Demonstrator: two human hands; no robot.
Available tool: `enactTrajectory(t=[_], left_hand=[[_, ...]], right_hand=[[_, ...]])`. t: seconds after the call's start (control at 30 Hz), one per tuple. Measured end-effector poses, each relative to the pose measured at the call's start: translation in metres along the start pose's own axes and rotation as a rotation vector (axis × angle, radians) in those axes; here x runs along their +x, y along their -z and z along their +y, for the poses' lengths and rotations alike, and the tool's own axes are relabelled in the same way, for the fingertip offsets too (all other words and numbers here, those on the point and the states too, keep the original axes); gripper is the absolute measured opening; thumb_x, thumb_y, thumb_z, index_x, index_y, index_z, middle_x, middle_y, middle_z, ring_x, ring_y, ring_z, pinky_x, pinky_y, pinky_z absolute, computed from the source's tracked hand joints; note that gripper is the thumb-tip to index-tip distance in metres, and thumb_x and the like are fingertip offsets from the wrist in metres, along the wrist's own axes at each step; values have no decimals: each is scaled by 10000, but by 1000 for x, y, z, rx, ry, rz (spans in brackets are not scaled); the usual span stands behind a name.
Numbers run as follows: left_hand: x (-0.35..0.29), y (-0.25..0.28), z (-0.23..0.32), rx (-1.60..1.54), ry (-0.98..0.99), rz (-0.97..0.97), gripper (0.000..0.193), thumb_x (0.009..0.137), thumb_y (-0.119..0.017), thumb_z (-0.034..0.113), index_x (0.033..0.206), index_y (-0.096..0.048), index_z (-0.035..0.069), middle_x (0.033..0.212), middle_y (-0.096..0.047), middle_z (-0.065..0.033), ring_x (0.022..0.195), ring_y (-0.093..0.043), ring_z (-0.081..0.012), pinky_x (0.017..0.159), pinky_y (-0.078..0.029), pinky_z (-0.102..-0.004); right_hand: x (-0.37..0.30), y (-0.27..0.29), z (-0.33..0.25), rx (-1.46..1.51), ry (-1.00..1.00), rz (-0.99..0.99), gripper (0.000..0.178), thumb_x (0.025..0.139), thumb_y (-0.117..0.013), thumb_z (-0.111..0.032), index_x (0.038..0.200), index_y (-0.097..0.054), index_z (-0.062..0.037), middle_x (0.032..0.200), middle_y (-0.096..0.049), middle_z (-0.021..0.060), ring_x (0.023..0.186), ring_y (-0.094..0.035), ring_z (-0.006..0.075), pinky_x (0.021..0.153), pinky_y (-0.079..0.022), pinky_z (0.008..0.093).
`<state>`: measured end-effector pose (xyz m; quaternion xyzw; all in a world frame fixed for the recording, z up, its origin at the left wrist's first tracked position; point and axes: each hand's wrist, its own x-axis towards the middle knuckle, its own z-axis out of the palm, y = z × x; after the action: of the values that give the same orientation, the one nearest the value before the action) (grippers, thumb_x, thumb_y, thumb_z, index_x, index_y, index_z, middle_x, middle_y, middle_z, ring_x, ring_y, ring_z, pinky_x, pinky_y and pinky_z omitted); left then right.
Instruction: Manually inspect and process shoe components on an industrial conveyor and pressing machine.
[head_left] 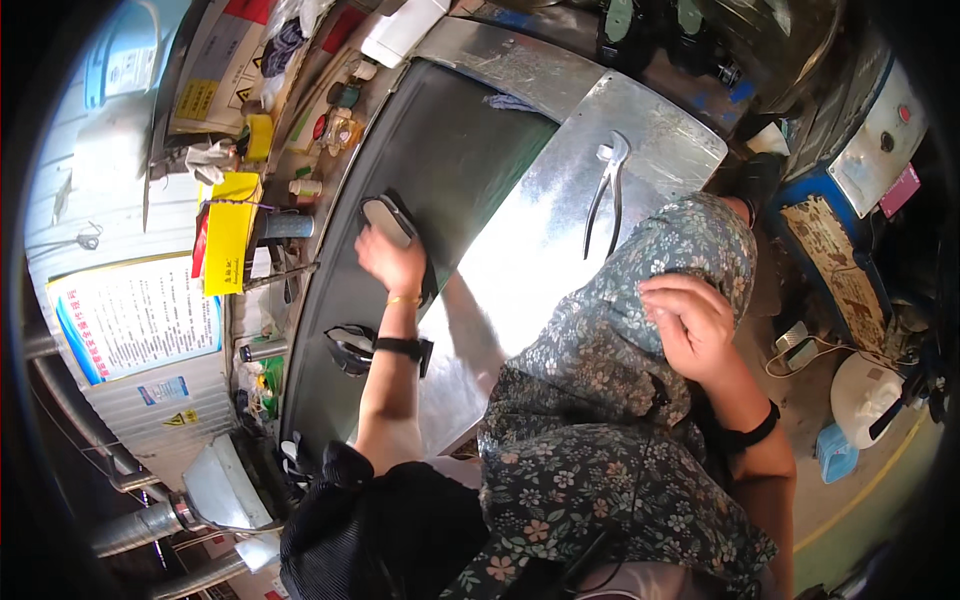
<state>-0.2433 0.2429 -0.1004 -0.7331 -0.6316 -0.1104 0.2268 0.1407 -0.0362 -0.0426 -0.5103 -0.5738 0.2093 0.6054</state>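
Note:
My left hand reaches over the dark belt with its fingers closed round one end of a black shoe. A beige-grey flat face of that shoe is turned up, edged in black. Nearer my left wrist, a second black shoe lies on the belt. My right hand hovers by my floral-covered lap, fingers partly bent and apart, with nothing visible in it. Metal pincers with long curved handles lie on the shiny metal plate between belt and lap.
A shelf with small bottles and a yellow box runs along the belt's left side. Dark shoe forms with green tops stand at the far end. A blue-framed machine is on the right. A bluish cloth lies at the belt's far end.

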Motion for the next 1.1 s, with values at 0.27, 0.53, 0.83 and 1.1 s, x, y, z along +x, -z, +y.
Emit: enactTrajectory(t=[0.27, 0.53, 0.83, 1.1], left_hand=[[-25, 2, -45, -1062, 783, -569, 492, 751, -757, 227, 1092, -598, -89, 955, -660, -115, 830, -658, -221, 708, -517, -339], [-57, 185, 58, -1845, 350, -1044, 494, 831, -703, 200, 1213, -550, -73, 1067, -668, -131, 921, -659, -204, 864, -523, -313], [-90, 280, 188, -1897, -432, -1333, 878, 921, -641, 361, 1531, -103, 31, 1582, -162, -171, 1471, -127, -237, 1178, -134, -364], [-116, 267, 266, -2008, -154, -1276, 411, 1019, -464, 361, 1064, -636, -9, 992, -655, -55, 871, -587, -116, 808, -478, -264]], right_hand=[[-12, -9, -1, -83, -50, 22, 97, 855, -598, 28, 930, -658, 11, 955, -672, 142, 764, -653, 240, 669, -524, 319], [-2, 6, -38, 305, -317, 41, 443, 939, -610, -96, 1354, -472, -23, 1211, -601, 143, 961, -610, 133, 795, -504, 268], [-20, 65, -133, -531, 199, 340, 411, 758, -725, -67, 1160, -651, -30, 1197, -638, 193, 1045, -659, 291, 841, -539, 341], [-51, 60, -172, -676, 61, -37, 549, 671, -836, -317, 1143, -682, -82, 1185, -648, 185, 932, -692, 305, 754, -570, 346]])
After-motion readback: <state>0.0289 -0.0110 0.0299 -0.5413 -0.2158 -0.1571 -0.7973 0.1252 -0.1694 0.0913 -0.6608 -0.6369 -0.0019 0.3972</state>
